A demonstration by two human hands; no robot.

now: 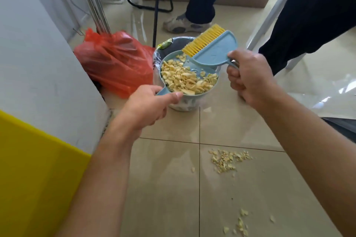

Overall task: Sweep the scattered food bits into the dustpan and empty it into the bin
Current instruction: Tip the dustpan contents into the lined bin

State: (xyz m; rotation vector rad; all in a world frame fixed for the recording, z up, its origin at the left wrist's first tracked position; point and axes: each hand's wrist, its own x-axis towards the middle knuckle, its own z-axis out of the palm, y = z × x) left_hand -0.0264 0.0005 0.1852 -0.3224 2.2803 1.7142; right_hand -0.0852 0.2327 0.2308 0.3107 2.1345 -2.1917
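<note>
At frame centre the left hand (148,106) held the loaded dustpan (187,75) over the bin (182,105), the right hand (248,75) gripped the brush (211,45); tipping seemed next, with food bits (227,159) left on the floor (173,188).

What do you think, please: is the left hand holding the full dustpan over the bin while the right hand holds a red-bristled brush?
Not quite: the head view shows the brush has yellow bristles, not red. Otherwise yes: the left hand holds the full dustpan over the bin while the right hand holds the brush.
</note>
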